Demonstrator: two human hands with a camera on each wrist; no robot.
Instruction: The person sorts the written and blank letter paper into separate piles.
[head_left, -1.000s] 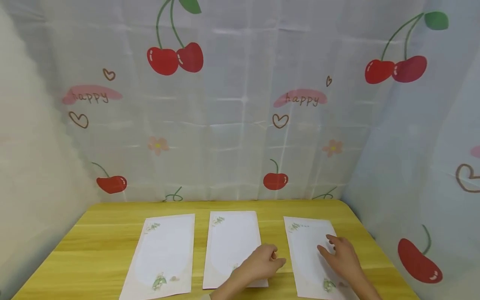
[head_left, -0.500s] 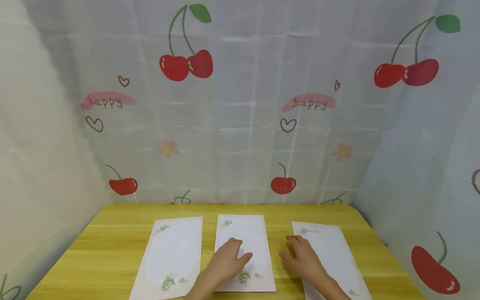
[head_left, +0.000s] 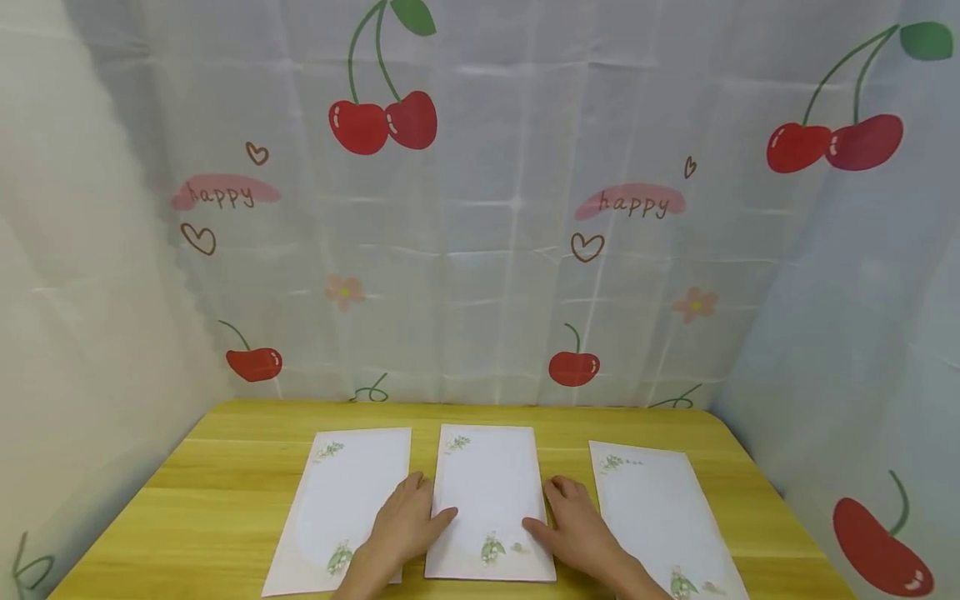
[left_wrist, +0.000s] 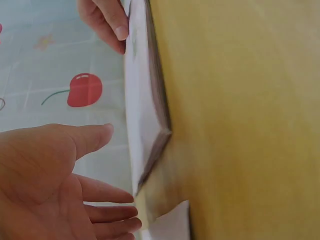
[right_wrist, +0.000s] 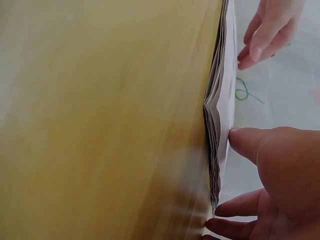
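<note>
Yellow surface [head_left: 217, 483] backed by cherry-print curtain [head_left: 480, 208]. Middle paper stack [head_left: 487, 483] laid flat between left hand [head_left: 405, 518] and right hand [head_left: 581, 527], both spread wide, unclosed; weight apparently borne by surface, sides merely flanked. Left paper [head_left: 348, 483], right paper [head_left: 660, 508] partly covered by nearest hand.

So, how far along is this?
Done, apparently: left paper, middle stack and right paper laid out in a row on the table. In hand: left hand and right hand flank the middle stack. Remaining, perhaps: squaring it; its layered edge looks uneven.
</note>
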